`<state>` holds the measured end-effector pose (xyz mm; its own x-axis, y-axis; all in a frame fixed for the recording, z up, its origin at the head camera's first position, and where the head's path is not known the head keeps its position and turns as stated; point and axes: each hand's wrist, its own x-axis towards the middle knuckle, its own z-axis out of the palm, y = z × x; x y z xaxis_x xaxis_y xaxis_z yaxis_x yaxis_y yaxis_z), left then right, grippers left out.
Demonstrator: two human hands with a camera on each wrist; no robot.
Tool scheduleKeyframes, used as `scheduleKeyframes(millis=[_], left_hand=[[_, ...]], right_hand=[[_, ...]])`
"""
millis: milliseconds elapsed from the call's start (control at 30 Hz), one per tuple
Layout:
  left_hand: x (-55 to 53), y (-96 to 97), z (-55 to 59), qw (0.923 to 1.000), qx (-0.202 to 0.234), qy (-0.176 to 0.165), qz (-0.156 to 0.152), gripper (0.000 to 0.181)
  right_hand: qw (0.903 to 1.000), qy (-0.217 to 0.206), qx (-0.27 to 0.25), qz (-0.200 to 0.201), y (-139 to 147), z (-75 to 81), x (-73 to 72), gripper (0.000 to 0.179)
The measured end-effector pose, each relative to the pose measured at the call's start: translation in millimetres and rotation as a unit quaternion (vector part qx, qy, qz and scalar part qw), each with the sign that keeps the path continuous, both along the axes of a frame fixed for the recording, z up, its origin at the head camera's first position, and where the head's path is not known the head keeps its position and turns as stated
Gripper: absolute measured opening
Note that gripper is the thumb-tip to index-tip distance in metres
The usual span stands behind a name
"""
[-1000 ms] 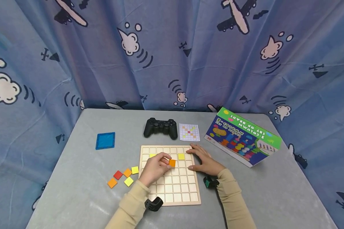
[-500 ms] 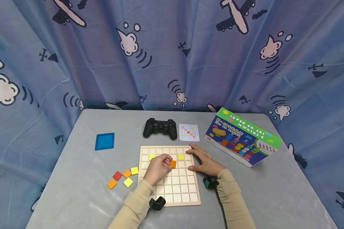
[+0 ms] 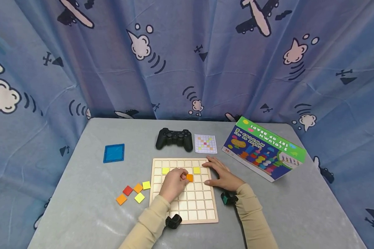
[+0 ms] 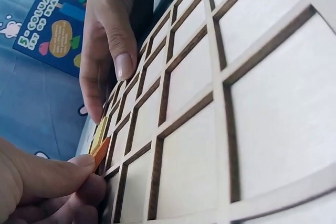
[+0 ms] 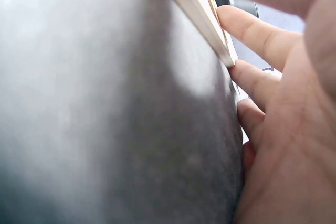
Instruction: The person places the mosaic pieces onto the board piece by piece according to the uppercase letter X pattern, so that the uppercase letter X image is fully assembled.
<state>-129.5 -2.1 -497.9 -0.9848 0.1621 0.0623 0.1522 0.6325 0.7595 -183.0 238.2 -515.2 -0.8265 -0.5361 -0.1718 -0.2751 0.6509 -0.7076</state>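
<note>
Tile (image 3: 189, 177): orange, square, tilted, just right of left hand (image 3: 174, 183)
Left hand: nearer; fingers pinch tile's edge
Right hand (image 3: 222, 175): fingers spread at grid board's (image 3: 202, 221) edge

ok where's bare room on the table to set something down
Bare table left of the loose tiles, between blue square and controller, and right of the right sleeve. Crowded: the board, left hand over it, right hand at its edge.
</note>
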Motion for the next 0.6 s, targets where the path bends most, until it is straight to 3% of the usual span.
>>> scheduleKeyframes(millis=[600], left_hand=[[0.5, 4.0, 2.2, 0.9991, -0.041, 0.005, -0.011, 0.019]], right_hand=[[1.0, 0.002, 0.003, -0.002, -0.1, -1.0, -0.9, 0.063]])
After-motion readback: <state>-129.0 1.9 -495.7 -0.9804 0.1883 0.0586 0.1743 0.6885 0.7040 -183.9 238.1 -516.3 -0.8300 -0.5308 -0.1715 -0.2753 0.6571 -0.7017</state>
